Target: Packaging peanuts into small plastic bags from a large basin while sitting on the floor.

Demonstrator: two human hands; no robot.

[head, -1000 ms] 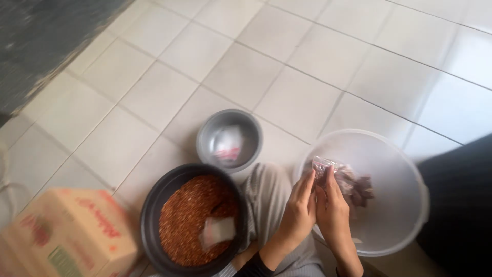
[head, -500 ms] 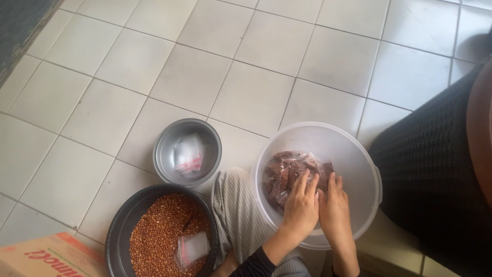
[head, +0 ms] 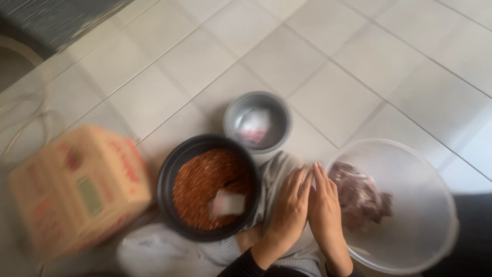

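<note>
Pressing palms: left hand [head: 290, 208] and right hand [head: 325, 210] met flat, fingers open, gripping nothing.
Clear tub [head: 430, 205]: at three o'clock, held dark meat [head: 361, 197].

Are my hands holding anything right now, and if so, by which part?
Nothing is held. The left hand and right hand are flat and side by side, fingers straight, beside the clear plastic bowl of dark red pieces.
</note>
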